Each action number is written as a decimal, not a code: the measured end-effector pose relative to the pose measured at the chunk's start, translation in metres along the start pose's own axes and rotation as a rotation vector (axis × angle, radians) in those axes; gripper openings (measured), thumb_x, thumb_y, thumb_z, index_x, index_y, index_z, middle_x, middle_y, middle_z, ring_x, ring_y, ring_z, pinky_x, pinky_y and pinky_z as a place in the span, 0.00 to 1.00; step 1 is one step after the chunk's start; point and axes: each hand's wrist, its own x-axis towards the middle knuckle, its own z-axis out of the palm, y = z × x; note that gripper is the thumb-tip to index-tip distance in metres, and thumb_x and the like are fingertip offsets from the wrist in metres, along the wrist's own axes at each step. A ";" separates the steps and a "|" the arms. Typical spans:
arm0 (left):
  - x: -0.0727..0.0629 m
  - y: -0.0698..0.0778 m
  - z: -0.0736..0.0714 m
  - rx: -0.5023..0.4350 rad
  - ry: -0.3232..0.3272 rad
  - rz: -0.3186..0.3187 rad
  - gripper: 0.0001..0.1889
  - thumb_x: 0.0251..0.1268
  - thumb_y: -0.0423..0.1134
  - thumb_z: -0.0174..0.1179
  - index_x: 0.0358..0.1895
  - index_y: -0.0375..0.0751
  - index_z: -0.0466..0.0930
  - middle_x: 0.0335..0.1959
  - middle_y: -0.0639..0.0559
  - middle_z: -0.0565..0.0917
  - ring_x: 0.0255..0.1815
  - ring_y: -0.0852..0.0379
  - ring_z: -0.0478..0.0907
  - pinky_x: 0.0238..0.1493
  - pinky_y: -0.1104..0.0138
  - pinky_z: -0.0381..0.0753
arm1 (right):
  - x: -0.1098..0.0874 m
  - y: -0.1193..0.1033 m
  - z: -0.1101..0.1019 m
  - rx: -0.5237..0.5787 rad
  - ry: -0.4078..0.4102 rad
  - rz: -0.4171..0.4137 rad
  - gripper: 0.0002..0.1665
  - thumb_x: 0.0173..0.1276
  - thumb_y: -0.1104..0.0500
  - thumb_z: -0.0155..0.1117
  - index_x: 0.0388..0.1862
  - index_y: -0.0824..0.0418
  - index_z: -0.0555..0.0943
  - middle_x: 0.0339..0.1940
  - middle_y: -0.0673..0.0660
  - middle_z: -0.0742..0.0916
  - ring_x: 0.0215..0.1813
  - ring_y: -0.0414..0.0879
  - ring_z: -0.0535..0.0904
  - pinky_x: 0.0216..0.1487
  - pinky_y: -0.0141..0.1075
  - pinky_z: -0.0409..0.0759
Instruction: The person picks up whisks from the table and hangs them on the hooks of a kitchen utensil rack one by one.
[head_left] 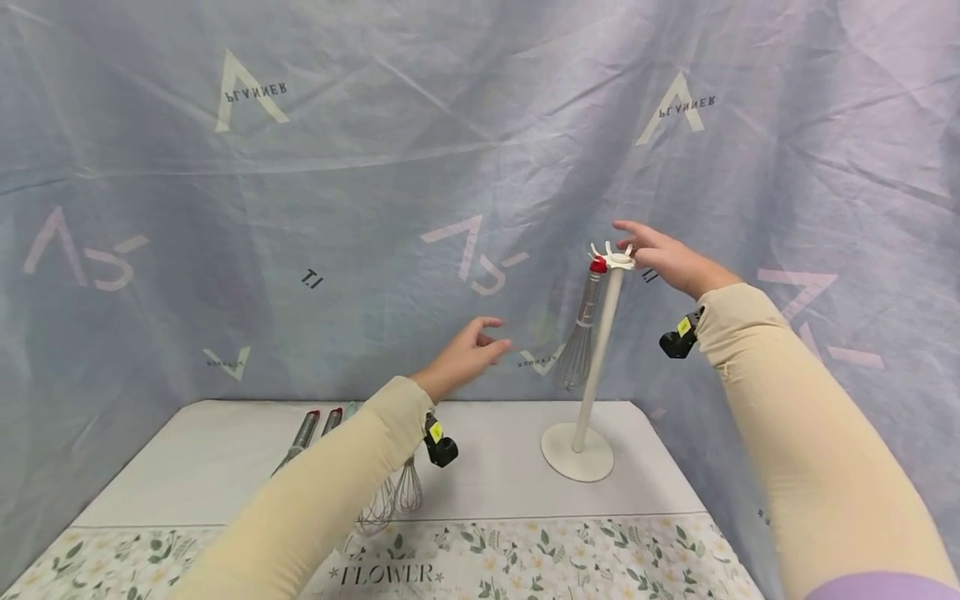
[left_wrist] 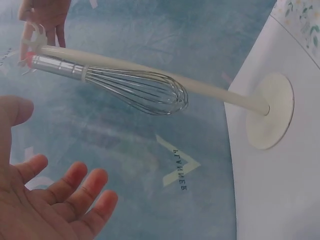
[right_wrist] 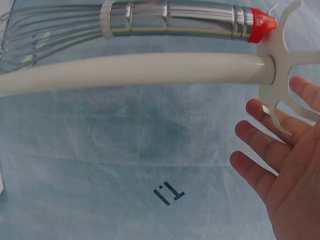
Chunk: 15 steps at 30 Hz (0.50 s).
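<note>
A steel whisk (head_left: 587, 321) with a red end cap (right_wrist: 263, 25) hangs from the hooked top (head_left: 618, 260) of a white stand. The stand's pole (left_wrist: 210, 90) rises from a round base (head_left: 577, 452) on the table. My right hand (head_left: 671, 262) is at the hooked top, its fingers spread beside the prongs and nothing gripped. In the right wrist view, its fingertips (right_wrist: 245, 129) overlap the prongs from below. My left hand (head_left: 467, 357) is in the air left of the hanging whisk, palm bare and fingers loosely bent, holding nothing.
Several more whisks lie at the left of the table, among them one with a red-tipped handle (head_left: 306, 429) and one with a wire head (head_left: 409, 487); my left sleeve (head_left: 330, 483) partly covers them. A floral cloth strip (head_left: 525, 554) runs along the front. Behind hangs a grey-blue curtain (head_left: 360, 250).
</note>
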 end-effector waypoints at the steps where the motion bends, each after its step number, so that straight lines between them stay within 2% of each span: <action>1: -0.002 0.000 -0.003 0.003 0.003 0.002 0.29 0.76 0.52 0.58 0.74 0.51 0.64 0.57 0.45 0.78 0.52 0.50 0.81 0.55 0.52 0.80 | 0.000 0.000 0.000 -0.009 0.000 -0.001 0.49 0.64 0.64 0.40 0.85 0.53 0.42 0.79 0.71 0.59 0.78 0.68 0.54 0.67 0.65 0.58; 4: -0.006 -0.002 -0.011 0.002 0.006 0.001 0.29 0.76 0.51 0.58 0.74 0.51 0.64 0.56 0.45 0.79 0.52 0.51 0.81 0.53 0.54 0.80 | 0.000 0.002 -0.002 -0.045 -0.006 -0.002 0.48 0.66 0.64 0.41 0.85 0.52 0.42 0.79 0.70 0.59 0.78 0.67 0.54 0.68 0.66 0.57; 7: -0.010 -0.004 -0.018 -0.013 0.009 -0.002 0.28 0.76 0.50 0.58 0.74 0.51 0.64 0.56 0.44 0.78 0.52 0.50 0.80 0.56 0.51 0.79 | 0.000 0.005 -0.003 -0.091 -0.005 -0.003 0.47 0.67 0.62 0.41 0.85 0.51 0.42 0.79 0.69 0.61 0.77 0.66 0.57 0.69 0.66 0.58; 10: -0.014 -0.008 -0.024 -0.023 0.019 -0.018 0.29 0.76 0.50 0.58 0.74 0.50 0.64 0.56 0.43 0.78 0.53 0.49 0.80 0.58 0.49 0.78 | 0.000 0.009 -0.004 -0.148 0.007 -0.007 0.46 0.69 0.62 0.41 0.85 0.49 0.44 0.77 0.68 0.64 0.74 0.66 0.62 0.67 0.65 0.61; 15: -0.022 -0.020 -0.035 -0.030 0.041 -0.055 0.30 0.77 0.50 0.57 0.76 0.48 0.61 0.58 0.42 0.78 0.54 0.49 0.80 0.56 0.51 0.79 | -0.001 0.013 -0.003 -0.225 0.037 -0.040 0.44 0.70 0.59 0.43 0.85 0.47 0.47 0.72 0.68 0.70 0.67 0.66 0.69 0.62 0.65 0.67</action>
